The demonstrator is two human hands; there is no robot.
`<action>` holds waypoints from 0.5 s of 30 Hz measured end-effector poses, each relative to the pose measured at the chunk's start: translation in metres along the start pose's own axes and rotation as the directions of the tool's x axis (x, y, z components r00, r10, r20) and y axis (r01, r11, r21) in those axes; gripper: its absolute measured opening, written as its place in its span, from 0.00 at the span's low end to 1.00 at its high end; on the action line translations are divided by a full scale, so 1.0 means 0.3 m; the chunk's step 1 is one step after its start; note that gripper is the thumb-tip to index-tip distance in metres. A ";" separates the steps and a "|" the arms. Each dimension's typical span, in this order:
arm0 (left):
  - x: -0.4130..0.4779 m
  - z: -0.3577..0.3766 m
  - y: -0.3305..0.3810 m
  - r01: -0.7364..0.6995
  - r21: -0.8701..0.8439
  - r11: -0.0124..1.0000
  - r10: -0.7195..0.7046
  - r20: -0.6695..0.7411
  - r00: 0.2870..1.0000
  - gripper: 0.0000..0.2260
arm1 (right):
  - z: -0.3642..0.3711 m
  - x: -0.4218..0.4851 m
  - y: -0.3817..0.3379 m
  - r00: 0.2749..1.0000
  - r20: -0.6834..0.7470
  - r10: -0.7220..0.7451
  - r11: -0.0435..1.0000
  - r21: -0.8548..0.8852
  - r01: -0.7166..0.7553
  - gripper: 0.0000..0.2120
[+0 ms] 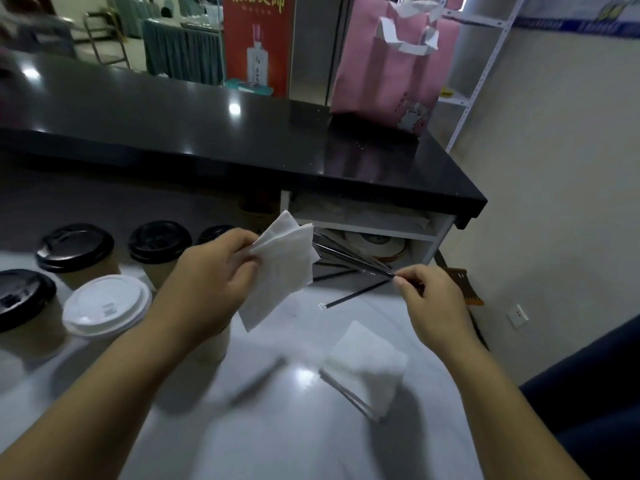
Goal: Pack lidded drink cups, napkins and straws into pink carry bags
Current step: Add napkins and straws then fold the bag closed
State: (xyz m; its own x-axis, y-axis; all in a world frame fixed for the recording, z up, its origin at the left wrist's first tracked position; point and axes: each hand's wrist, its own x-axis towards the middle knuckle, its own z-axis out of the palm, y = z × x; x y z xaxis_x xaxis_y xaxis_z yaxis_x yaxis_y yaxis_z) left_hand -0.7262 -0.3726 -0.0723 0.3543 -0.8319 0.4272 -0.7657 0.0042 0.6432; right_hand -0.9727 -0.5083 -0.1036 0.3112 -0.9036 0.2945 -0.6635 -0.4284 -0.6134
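Forearms reach in from the bottom edge over the pale, glossy tabletop, the widest surface in view, which carries the remaining stock. Behind it runs a raised black counter, on whose right end stands the pink carry bag, upright, mouth open, white handles flopped over; whether anything is already inside cannot be seen. At left stand the lidded drink cups: three with black lids and one with a white lid, close together and well apart from the bag. The left hand is closed, fingers pinching the corner of a white napkin that hangs unfolded above the tabletop. The right hand is nearly closed, thumb and forefinger nipping the end of a dark wrapped straw, which appears to fan out with others behind the napkin; exactly how many are held cannot be told. One loose straw lies on the tabletop just beyond the hands, and a stack of napkins sits near the right forearm. The step in hand appears to be gathering napkin and straws into one bundle. To do it well, lay the straws parallel against the napkin, close one hand round both, and then carry the set up to the bag's mouth, keeping the thin tissue from tearing or snagging on a handle.
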 end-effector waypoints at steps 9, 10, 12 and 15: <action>-0.174 -0.485 -0.187 -0.055 0.117 0.992 0.071 -0.138 0.988 0.11 | 0.209 -0.160 -0.476 0.976 -0.079 -0.204 0.976 0.064 0.210 0.04; -0.199 -0.542 -0.217 -0.052 0.127 0.990 0.070 -0.142 0.987 0.11 | 0.239 -0.182 -0.533 0.971 -0.081 -0.224 0.971 0.067 0.229 0.04; -0.248 -0.647 -0.279 -0.050 0.151 0.987 0.071 -0.136 0.988 0.10 | 0.299 -0.223 -0.642 0.963 -0.083 -0.257 0.961 0.079 0.264 0.05; -0.312 -0.795 -0.369 -0.065 0.202 0.977 0.097 -0.156 0.983 0.08 | 0.394 -0.272 -0.795 0.955 -0.089 -0.283 0.951 0.107 0.291 0.05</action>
State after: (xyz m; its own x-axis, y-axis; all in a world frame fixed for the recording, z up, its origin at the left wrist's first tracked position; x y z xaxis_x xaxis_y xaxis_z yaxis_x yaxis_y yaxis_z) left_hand -0.5466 -0.1629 -0.0321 0.3575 -0.7308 0.5814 -0.8796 -0.0543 0.4726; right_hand -0.7595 -0.3328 -0.0681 0.4240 -0.7415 0.5200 -0.4675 -0.6710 -0.5756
